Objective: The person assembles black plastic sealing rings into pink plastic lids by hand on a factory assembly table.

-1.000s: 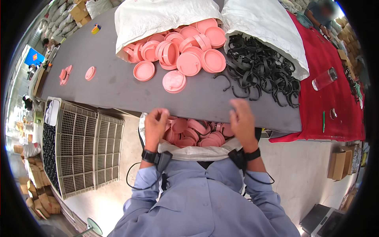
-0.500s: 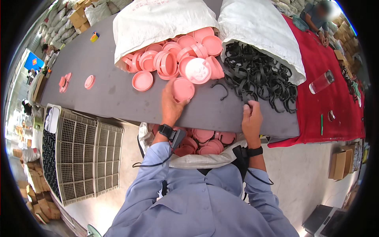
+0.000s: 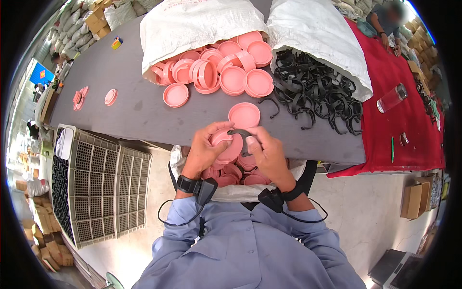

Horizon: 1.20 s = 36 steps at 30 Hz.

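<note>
On grey table (image 3: pixel 144 115), red cloth (image 3: pixel 399 130), concrete floor (image 3: pixel 365 212)

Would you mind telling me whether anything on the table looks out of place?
A few pink lids lie apart at the grey table's far left, away from the main heap of pink lids spilling from the white sack.

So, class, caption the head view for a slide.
Both hands, left and right, press a black ring onto a pink lid.

left hand (image 3: pixel 204 151) and right hand (image 3: pixel 267 155) together (fingers curled), forearms bent inward
</note>
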Available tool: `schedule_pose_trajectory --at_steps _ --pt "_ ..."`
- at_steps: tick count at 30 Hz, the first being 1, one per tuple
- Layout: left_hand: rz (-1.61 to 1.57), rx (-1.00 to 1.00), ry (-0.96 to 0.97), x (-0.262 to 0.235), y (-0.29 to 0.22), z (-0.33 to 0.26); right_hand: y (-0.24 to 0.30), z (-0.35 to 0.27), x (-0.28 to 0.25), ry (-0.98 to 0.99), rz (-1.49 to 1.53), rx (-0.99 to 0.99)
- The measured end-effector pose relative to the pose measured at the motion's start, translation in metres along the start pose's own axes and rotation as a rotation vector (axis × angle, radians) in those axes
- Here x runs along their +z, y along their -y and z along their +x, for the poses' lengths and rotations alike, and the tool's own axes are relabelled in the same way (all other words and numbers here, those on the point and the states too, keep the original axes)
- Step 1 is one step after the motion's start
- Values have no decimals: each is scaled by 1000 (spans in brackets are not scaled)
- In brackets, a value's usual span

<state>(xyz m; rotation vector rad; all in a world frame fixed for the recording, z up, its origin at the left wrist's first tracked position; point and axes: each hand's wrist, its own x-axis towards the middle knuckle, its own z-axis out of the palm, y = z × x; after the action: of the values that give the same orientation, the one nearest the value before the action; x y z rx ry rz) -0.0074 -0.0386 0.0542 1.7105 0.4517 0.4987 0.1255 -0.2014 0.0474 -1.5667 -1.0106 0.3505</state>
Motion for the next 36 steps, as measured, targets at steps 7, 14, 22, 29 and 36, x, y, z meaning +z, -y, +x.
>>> schedule_pose_trajectory --at_steps 7,14,22,29,36 --pt "-19 22 -30 2 2 -13 -25 -15 17 -50 52 126" --pt "-96 -37 -65 7 9 -16 -21 -27 20 -75 126 191" --pt "6 -8 -233 5 22 -20 9 -31 11 -68 -163 -171" --pt "-37 -69 -234 4 39 -18 -1 -42 22 158 -234 -397" --pt "38 -66 -342 19 52 -26 -13 -44 32 129 -421 -388"
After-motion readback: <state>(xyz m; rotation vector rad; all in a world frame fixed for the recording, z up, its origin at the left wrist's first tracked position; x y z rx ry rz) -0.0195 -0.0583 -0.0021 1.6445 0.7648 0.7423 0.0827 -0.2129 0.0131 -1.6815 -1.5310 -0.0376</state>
